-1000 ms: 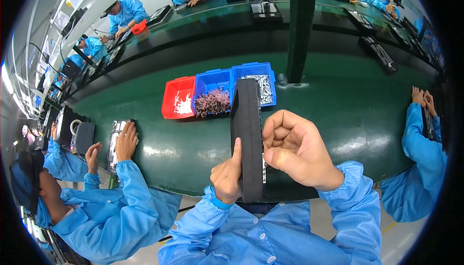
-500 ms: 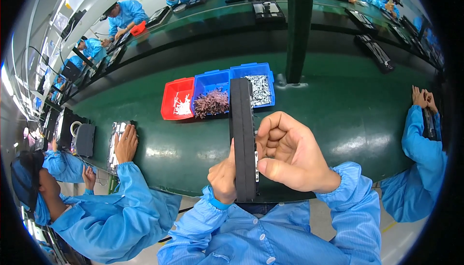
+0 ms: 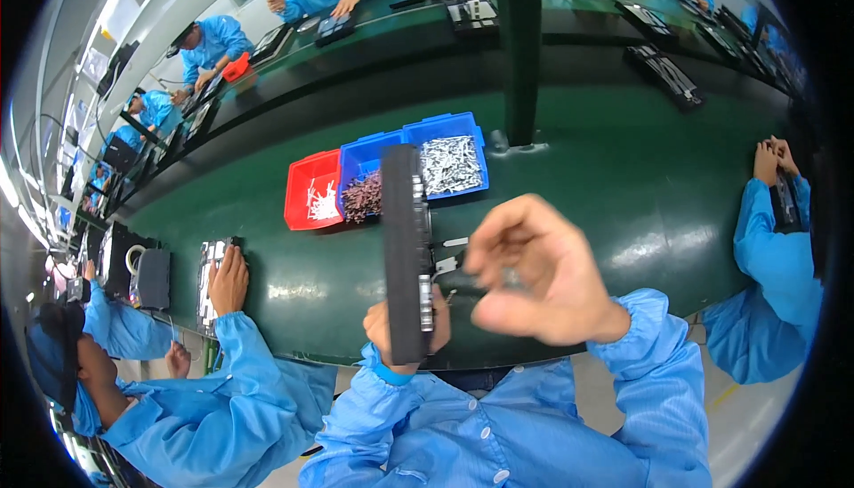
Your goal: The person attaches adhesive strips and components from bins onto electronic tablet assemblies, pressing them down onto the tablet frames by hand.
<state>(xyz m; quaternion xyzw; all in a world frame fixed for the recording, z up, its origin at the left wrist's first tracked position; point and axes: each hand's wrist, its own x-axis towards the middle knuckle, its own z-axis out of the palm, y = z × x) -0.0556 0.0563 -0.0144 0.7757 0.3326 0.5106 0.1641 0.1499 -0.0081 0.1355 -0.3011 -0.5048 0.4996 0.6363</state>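
Note:
My left hand grips a flat black case near its lower end, holding it upright on its narrow edge. Shiny metal parts show along the case's right face. Two small white-ended pieces show just to the right of that face; whether they are fixed to it I cannot tell. Beside them is my right hand, apart from the case, fingers curled and thumb low. Motion smears its fingers, and a greyish blur between them is too unclear to name.
Beyond the case stand a red bin of white sticks, a blue bin of brownish-pink pieces and another blue bin of silvery pieces. A green post rises behind. Co-workers in blue sit at both sides, one hand on a case at left.
The case has turned slightly, so more of its metal-fitted right face shows. My right hand has drawn away from it, and the white-ended pieces have come into sight between them.

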